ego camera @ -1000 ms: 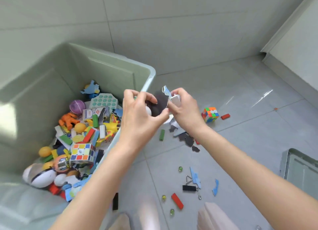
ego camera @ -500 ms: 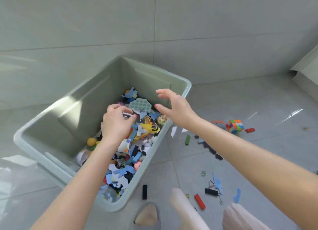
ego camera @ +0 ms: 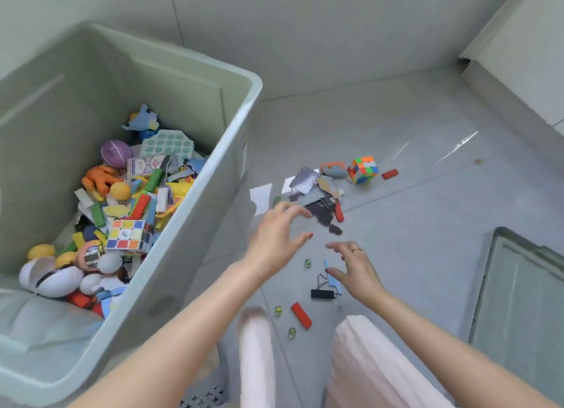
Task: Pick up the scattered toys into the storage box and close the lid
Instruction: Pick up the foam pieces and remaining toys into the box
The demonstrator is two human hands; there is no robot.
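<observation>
Reaching over the floor, we held our left hand and right hand with fingers spread, gripping nothing, above scattered toys beside the storage box.

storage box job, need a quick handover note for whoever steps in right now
Left hand open, empty, over the floor beside the storage box.
Right hand open, empty, above the binder clip.
Done: many toys already in the box.
Left: speed cube, red blocks, marbles, the pile of flat puzzle pieces and cards on the floor; then fit the lid, lying on the floor to the right.
</observation>
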